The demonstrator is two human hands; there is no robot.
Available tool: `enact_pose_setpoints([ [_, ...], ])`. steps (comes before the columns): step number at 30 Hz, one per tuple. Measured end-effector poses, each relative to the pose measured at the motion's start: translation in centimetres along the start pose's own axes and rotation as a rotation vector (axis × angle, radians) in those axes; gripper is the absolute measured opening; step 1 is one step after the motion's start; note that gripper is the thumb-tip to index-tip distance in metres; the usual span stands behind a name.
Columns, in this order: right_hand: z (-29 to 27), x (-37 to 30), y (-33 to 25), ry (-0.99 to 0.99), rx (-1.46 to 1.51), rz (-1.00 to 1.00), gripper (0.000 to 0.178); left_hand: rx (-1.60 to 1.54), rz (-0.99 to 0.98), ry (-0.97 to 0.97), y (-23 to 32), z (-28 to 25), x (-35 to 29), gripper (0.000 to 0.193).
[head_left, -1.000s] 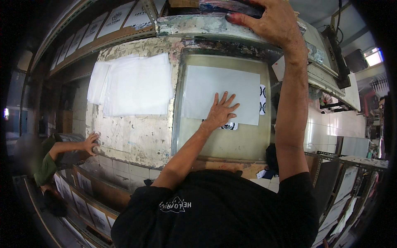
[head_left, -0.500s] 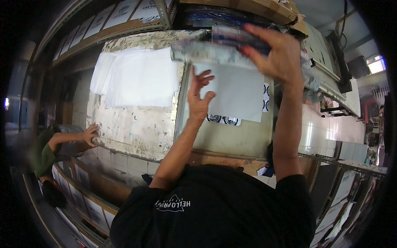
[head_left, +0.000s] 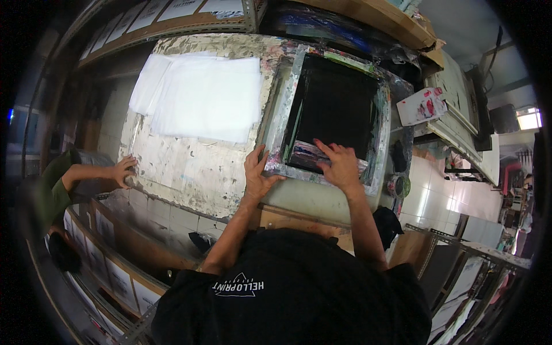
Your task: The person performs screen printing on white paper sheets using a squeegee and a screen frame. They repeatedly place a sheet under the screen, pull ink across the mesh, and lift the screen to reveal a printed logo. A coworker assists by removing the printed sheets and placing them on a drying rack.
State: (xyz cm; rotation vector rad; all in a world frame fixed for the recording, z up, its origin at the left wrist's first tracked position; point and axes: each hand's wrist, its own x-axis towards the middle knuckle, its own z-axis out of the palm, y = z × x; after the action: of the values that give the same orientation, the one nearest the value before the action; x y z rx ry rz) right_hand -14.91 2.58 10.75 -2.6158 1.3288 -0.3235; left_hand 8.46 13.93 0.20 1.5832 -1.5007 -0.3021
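Observation:
A screen printing frame (head_left: 291, 95) with a black-inked mesh lies flat on the right part of the worktable, its rim smeared with paint. Near its front end, a paint-stained squeegee (head_left: 305, 154) rests across the mesh. My right hand (head_left: 342, 165) is closed on the squeegee from above, fingertips reddened. At the frame's front left corner is my left hand (head_left: 259, 175), thumb and fingers apart, touching the edge. Left of the frame, a stack of thin white sheets (head_left: 207, 98) lies on the table. Whatever lies under the mesh is hidden.
A co-worker's hand (head_left: 122, 171) rests on the left edge of the stained worktable (head_left: 184, 172). A roll of tape (head_left: 398, 186) and a red-stained white container (head_left: 422, 106) are at the right. Racks with boxes (head_left: 144, 20) stand behind and at left.
The raised frame has come down flat, covering the pale sheet and patterned pieces beneath. My right hand has moved from the frame's far side to the squeegee; my left hand has drawn nearer.

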Motion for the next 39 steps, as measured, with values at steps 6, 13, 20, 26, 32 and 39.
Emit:
enact_pose_setpoints([
  [6,4.8,2.8,4.0,0.025,0.038,0.044,0.080,0.173,-0.072,-0.060,0.1,-0.2,-0.7,0.089],
  [13,5.5,14.7,11.3,0.192,-0.042,0.023,0.079,0.108,-0.092,-0.068,0.2,-0.5,-0.5,0.089],
  [20,4.3,22.4,16.9,0.133,0.106,-0.006,0.068,0.057,-0.103,-0.075,0.5,-0.7,-0.5,0.088],
  [26,4.0,19.6,14.8,0.241,0.002,-0.138,0.051,0.130,-0.032,-0.032,0.7,-1.0,-0.5,0.087],
  [32,3.5,9.2,8.6,0.329,-0.024,-0.135,0.048,0.005,-0.101,0.042,1.1,-0.2,-1.2,0.087],
  [39,-6.3,-0.2,-0.8,0.191,0.032,-0.056,0.051,-0.079,-0.115,0.213,5.0,-1.4,1.7,0.083],
])
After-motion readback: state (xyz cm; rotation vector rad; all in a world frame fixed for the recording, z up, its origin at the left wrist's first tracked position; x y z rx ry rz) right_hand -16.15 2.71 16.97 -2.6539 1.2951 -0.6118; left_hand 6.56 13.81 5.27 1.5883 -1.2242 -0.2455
